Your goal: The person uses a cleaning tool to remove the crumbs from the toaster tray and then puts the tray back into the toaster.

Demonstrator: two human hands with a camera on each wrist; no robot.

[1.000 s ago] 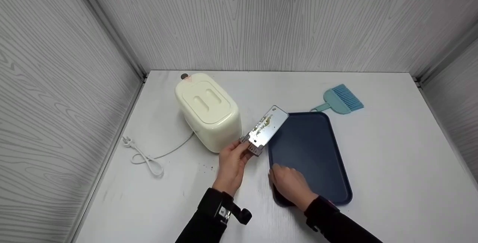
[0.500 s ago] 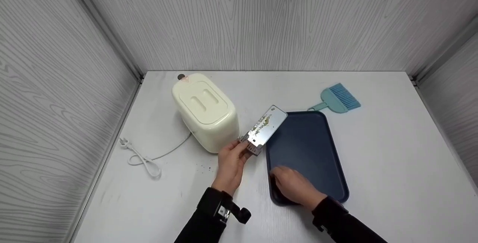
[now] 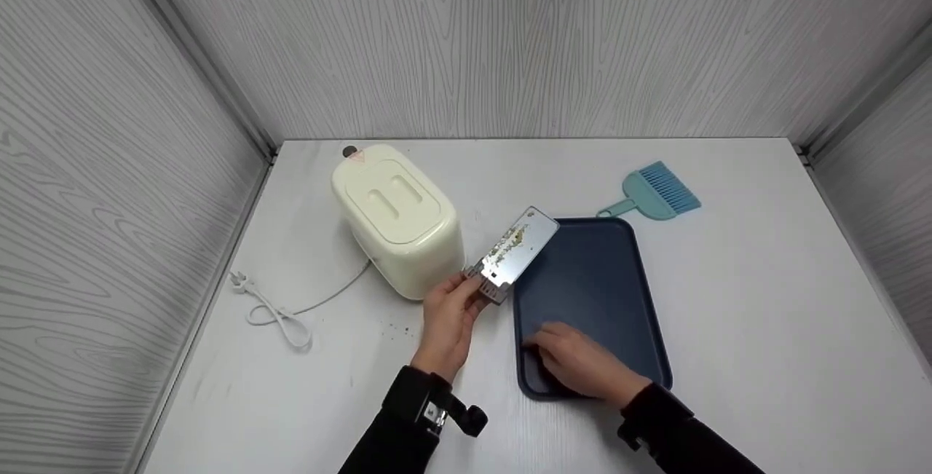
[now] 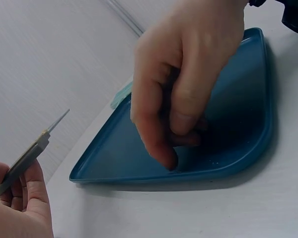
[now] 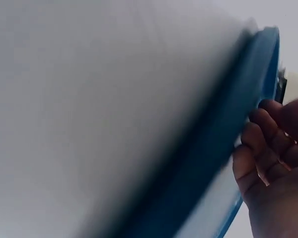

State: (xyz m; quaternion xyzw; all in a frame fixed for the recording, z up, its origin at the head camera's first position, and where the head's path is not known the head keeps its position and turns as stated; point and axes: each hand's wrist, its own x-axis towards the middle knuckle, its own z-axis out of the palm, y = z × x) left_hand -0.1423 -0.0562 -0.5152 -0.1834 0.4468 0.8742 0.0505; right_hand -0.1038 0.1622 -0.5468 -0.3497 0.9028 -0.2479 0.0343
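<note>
My left hand (image 3: pixel 445 325) pinches the grey end of a metal crumb tray (image 3: pixel 526 241), with yellow-brown crumbs on its shiny plate. It points away to the right, over the left edge of a dark blue tray (image 3: pixel 604 277). Side-on in the left wrist view, the crumb tray (image 4: pixel 27 158) looks thin and tilted. My right hand (image 3: pixel 579 361) is over the blue tray near its left rim, fingers loosely curled. Nothing shows between the fingers (image 5: pixel 246 161) in the right wrist view. Tiny specks lie in the blue tray's near corner.
A cream toaster (image 3: pixel 400 219) with a lid stands just left of the crumb tray. Its white cord and plug (image 3: pixel 271 306) lie further left. Behind the blue tray lies a light-blue brush (image 3: pixel 655 194). Small crumbs (image 3: pixel 397 328) dot the table near my left wrist.
My right hand has moved from the blue tray's left rim slightly inward over the tray. The left hand and crumb tray have stayed nearly still. The whole head view has shifted a little.
</note>
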